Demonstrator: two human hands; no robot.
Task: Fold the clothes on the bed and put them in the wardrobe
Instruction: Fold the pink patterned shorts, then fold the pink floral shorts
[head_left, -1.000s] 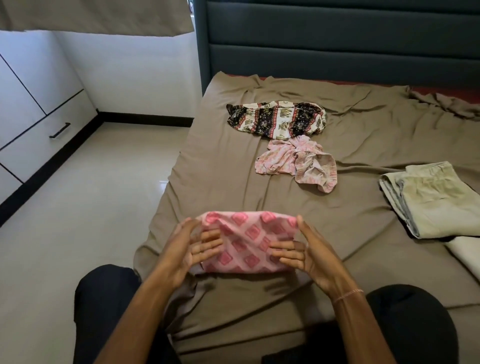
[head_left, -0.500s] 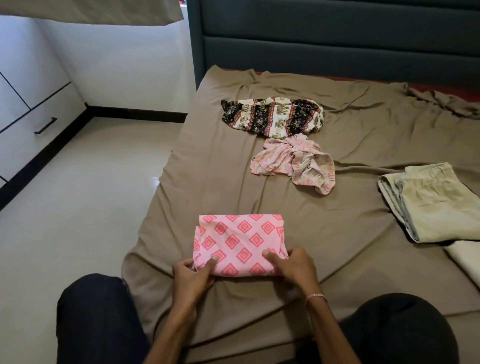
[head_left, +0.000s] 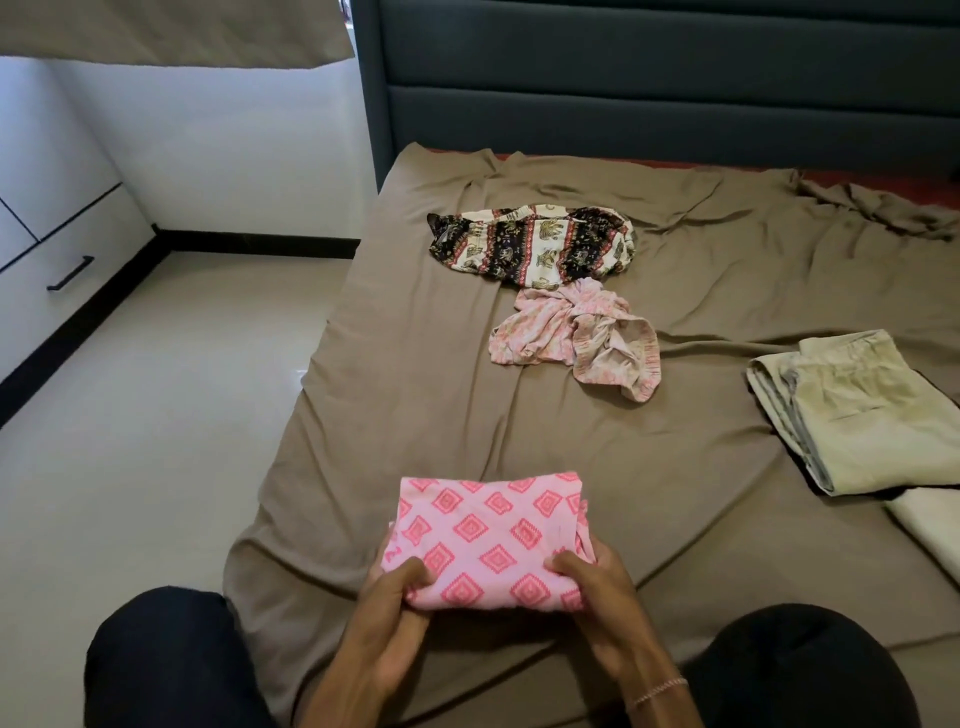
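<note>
In the head view we see our left hand (head_left: 387, 613) and right hand (head_left: 597, 597) now gripping the folded cloth (head_left: 488, 535) at its near corners, thumbs on top and fingers curled under. It sits at lower centre, and its near edge has lifted off the bed (head_left: 415, 389).

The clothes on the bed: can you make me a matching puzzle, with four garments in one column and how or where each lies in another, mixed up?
1. pink diamond-print cloth
2. elephant-print garment
3. pale pink garment
4. khaki garment

A. folded, lying on the bed at the person's right
B. crumpled, nearest the headboard
C. folded, gripped by the left hand and the right hand
D. crumpled, mid-bed

Pairs: 1-C, 2-B, 3-D, 4-A.
</note>
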